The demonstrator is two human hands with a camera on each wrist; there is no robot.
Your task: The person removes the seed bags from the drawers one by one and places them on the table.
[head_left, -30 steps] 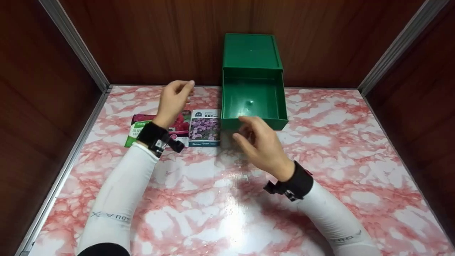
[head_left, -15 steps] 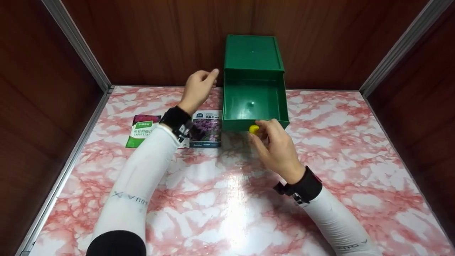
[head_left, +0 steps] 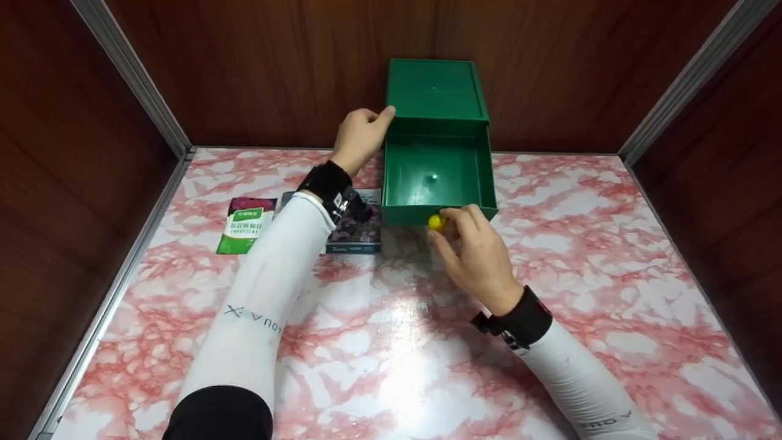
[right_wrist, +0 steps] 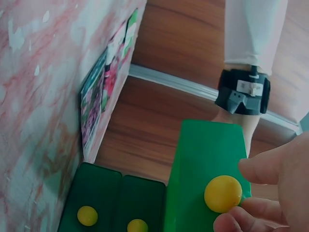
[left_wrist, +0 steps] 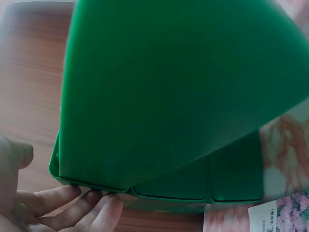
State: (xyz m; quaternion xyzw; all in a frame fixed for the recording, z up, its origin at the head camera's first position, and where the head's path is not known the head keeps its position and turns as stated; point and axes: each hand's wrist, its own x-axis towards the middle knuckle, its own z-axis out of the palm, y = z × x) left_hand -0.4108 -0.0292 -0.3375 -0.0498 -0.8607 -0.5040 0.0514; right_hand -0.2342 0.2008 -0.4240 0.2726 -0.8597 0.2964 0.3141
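A green drawer cabinet [head_left: 434, 91] stands against the back wall, and its top drawer [head_left: 406, 215] is pulled out with nothing visible inside. My right hand [head_left: 479, 263] has thumb and fingers around the round yellow knob [right_wrist: 223, 193] on that drawer's front. At the cabinet's left side, my left hand [head_left: 360, 140] touches it with its fingertips [left_wrist: 108, 212]; its thumb shows at the top edge in the head view. Lower drawers [left_wrist: 171, 186] stay closed beneath, with yellow knobs [right_wrist: 87, 215] of their own.
Left of the cabinet lie flower seed packets: a green and white one [head_left: 241, 232] and a purple-flowered one [head_left: 354, 229], partly covered by my left forearm. A pink-flowered packet [right_wrist: 111, 72] shows between them. Brown wood-grain walls [head_left: 275, 73] enclose the marbled tabletop [head_left: 354, 366].
My left hand has moved right from above the packets to the cabinet's side. My right hand has shifted slightly right and taken hold of the yellow knob. The drawer stays pulled out.
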